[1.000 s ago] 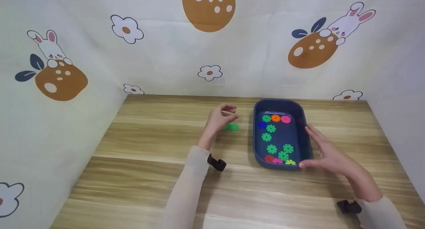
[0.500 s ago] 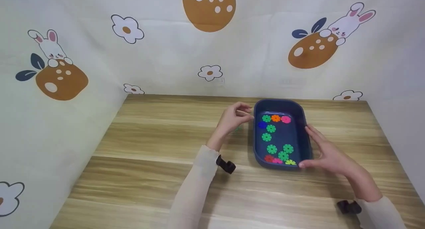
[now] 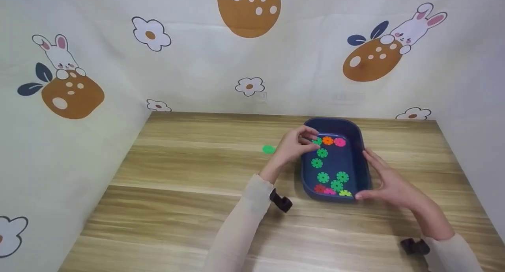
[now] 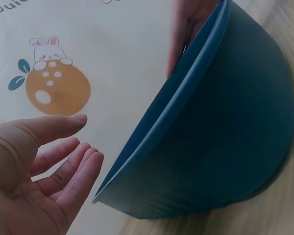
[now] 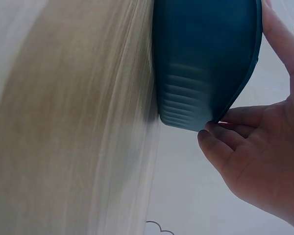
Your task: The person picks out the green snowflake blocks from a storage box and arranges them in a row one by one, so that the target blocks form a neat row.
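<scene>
My left hand [image 3: 292, 146] hovers over the left rim of a dark blue plastic bin [image 3: 357, 146]. Thumb and fingers are apart, and the left wrist view shows nothing between them. Below its fingertips lies a green notched disc [image 3: 317, 141], partly covered. With thumb and fingers spread around the near right corner, my right hand [image 3: 390, 189] holds the bin by its rim. On the bin's floor are more notched plastic discs: an orange disc [image 3: 328, 140], a pink disc [image 3: 339, 142], a red disc [image 3: 319, 189], a yellow disc [image 3: 345, 193] and several green ones.
Left of the bin, a bright green disc [image 3: 268, 149] lies on the wooden table [image 3: 177, 165], beside my left wrist. A patterned cloth [image 3: 197, 67] rises behind the table and along its sides. Each wrist carries a black camera mount [image 3: 281, 201].
My left hand has moved right, from above the green discs on the table to over the bin's left rim, now covering the blue disc. My right hand stays on the bin.
</scene>
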### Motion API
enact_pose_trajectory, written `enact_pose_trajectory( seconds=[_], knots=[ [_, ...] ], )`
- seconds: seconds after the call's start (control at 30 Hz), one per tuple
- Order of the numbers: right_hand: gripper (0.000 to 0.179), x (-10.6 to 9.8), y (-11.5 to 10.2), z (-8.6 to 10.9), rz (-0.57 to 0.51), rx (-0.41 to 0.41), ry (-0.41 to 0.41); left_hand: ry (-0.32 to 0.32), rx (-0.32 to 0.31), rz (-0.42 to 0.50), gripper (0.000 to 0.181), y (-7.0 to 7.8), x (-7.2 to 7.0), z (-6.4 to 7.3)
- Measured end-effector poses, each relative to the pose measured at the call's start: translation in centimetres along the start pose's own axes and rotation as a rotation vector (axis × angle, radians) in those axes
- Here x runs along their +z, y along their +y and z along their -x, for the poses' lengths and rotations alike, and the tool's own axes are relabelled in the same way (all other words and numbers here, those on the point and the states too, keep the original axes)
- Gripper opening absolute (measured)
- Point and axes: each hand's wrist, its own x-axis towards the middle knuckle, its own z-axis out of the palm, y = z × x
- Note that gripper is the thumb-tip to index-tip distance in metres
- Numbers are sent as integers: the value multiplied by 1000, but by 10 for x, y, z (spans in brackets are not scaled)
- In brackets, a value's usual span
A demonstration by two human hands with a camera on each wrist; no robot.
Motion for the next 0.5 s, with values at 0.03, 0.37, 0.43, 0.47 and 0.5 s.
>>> enact_pose_trajectory(
  seconds=[0.03,0.37,0.43,0.47,0.5],
  knots=[
    [120,0,0,0,1,0,0,-9,2,-5,34,1,3,0],
    [117,1,1,0,-2,-37,16,-93,66,-65,38,8,38,-6],
    [116,1,1,0,-7,-54,21,-105,71,-72,39,8,46,-7],
    [116,1,1,0,-8,-61,23,-110,70,-83,39,8,50,-8],
    [116,1,1,0,-9,-67,24,-116,69,-89,39,8,53,-9]
  ],
)
